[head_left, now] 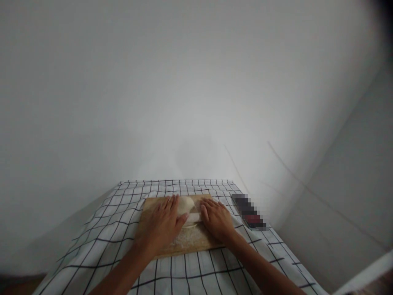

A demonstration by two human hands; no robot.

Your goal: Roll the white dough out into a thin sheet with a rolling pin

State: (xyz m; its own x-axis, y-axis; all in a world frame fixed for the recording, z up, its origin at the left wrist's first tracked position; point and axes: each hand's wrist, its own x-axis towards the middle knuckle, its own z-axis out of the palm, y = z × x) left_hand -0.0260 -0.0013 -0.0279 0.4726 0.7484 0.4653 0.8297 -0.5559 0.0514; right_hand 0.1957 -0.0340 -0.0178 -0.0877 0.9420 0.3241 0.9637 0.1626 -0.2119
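Observation:
A pale rolling pin (194, 218) lies crosswise over a flattened round of dough (186, 203) on a wooden board (196, 242). Over the pin's left end rests my left hand (164, 221), flat, its fingers stretched forward and its thumb pointing right along the pin. My right hand (216, 219) lies on the right end in the same way, fingers extended. Both palms hide the ends of the pin. Part of the dough shows beyond the pin, between the hands, and a thin edge shows on the near side. White flour dusts the near part of the board.
Under the board is a white tablecloth (172, 272) with a black grid, draped over the table. A dark, pixelated flat object (247, 211) lies at the right edge of the table. A pale wall (184, 102) stands directly behind, and another wall rises on the right.

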